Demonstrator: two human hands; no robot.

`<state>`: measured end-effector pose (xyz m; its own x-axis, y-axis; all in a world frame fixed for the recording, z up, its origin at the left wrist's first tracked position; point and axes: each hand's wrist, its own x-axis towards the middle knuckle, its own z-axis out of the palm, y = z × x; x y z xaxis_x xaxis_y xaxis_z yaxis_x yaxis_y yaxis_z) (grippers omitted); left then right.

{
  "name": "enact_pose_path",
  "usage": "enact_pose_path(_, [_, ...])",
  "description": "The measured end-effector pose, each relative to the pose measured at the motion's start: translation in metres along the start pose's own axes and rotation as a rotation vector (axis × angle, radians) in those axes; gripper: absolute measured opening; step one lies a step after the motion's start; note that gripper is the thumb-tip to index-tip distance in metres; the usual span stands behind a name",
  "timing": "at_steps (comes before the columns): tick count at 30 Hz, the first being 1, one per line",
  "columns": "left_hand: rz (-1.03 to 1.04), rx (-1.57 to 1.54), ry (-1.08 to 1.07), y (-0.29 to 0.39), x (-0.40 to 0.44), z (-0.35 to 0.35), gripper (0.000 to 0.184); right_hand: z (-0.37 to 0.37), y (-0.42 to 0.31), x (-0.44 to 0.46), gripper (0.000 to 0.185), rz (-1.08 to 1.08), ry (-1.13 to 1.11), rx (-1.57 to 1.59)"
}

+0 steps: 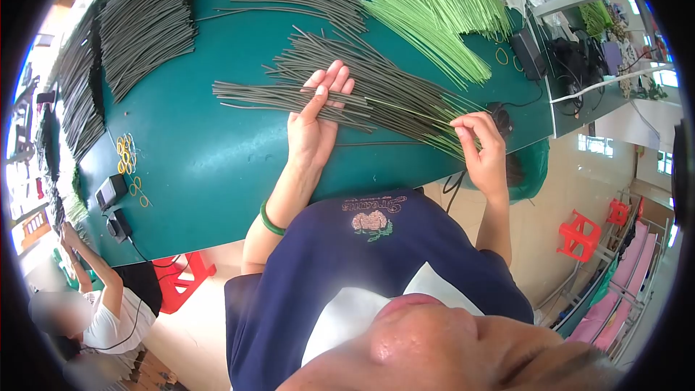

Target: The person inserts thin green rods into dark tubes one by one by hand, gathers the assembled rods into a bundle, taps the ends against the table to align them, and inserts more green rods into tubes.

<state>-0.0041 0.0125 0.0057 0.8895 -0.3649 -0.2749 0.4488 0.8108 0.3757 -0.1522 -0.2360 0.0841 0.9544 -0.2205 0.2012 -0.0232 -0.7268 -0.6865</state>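
My left hand (pixel 313 127) is palm up, its thumb pressed over a thin bundle of dark stems (pixel 253 94) lying across its fingers. My right hand (pixel 483 146) pinches thumb and forefinger at the right, green-tipped ends of the stems; exactly how many it holds cannot be made out. One light green stem (pixel 394 110) runs between the two hands. Just beyond them a larger spread of dark stems (pixel 347 58) lies slantwise on the green table (pixel 217 174), partly under the held bundle.
More dark stems (pixel 145 29) and bright green stems (pixel 434 29) lie farther back. Yellow bands (pixel 127 156) and black adapters (pixel 111 192) are at the left; another adapter (pixel 528 54) is at the right. A co-worker (pixel 108 311) sits lower left. Red stools (pixel 579 235) stand beyond the table.
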Motion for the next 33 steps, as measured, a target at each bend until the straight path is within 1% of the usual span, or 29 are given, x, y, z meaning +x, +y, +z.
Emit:
enact_pose_path(6, [0.006,-0.021,0.038,0.002,0.000,0.004,0.028,0.001,0.001,-0.001,0.008,0.023,-0.010,0.008])
enact_pose_path(24, [0.005,-0.016,0.041,0.003,-0.002,0.006,0.029,0.005,-0.001,-0.001,0.008,0.034,-0.015,0.017])
enact_pose_path(27, [0.014,0.014,-0.025,0.000,-0.003,0.003,0.028,0.010,-0.003,0.000,0.008,0.016,-0.017,0.013])
enact_pose_path(30, [-0.029,0.042,-0.088,-0.008,-0.007,0.004,0.027,0.029,-0.011,0.007,0.009,-0.016,-0.027,0.058])
enact_pose_path(31, [-0.057,0.057,-0.120,-0.012,-0.010,0.004,0.027,0.038,-0.017,0.012,0.011,-0.010,-0.036,0.098])
enact_pose_path(32, [-0.080,0.062,-0.146,-0.016,-0.012,0.004,0.026,0.048,-0.021,0.017,0.014,-0.048,-0.036,0.101])
enact_pose_path(33, [-0.103,0.068,-0.174,-0.019,-0.014,0.004,0.026,0.060,-0.026,0.022,0.014,-0.021,-0.042,0.170])
